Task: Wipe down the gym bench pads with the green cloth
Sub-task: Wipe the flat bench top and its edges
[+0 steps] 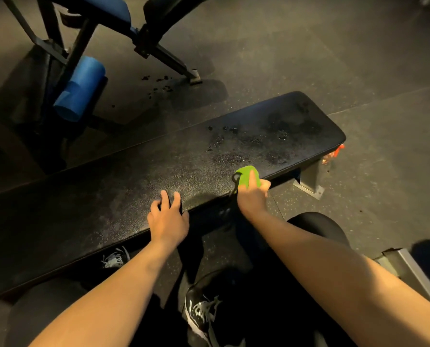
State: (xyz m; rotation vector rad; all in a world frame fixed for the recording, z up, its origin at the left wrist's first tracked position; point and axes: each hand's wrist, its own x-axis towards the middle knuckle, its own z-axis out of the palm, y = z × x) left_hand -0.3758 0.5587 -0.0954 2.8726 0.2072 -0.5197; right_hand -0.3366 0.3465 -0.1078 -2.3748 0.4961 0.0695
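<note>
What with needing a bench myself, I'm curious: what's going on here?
A person is cleaning the black bench pad. Their right hand grips a bunched green cloth at the pad's near edge, while the left hand rests flat on the pad beside it. Dark crumbs and smudges lie on the pad beyond the cloth, toward its end, so the wiping isn't done yet.
</note>
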